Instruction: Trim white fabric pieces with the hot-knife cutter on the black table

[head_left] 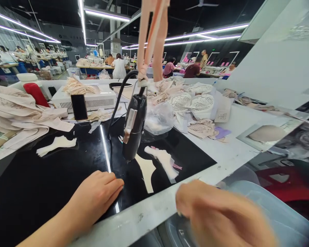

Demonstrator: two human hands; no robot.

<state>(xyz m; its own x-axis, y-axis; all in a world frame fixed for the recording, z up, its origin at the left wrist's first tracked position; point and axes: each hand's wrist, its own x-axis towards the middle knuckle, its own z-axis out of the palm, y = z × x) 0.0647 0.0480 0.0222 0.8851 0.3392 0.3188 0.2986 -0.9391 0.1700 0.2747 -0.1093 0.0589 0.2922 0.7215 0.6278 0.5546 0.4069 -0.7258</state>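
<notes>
My left hand lies palm down on the glossy black work surface, fingers stretched flat and together, holding nothing. Just ahead of its fingertips hangs a black hand-held cutting tool on a cord, its tip close above a cream fabric piece. A second pale fabric piece lies to the right of it. My right hand is low at the table's front edge, over a clear plastic bin; it is smeared by motion and its fingers cannot be read.
Stacked beige fabric fills the left side. A white box unit and a dark phone-like block stand behind. Lace cups and a plastic bag lie at the back right. Other people work at distant tables.
</notes>
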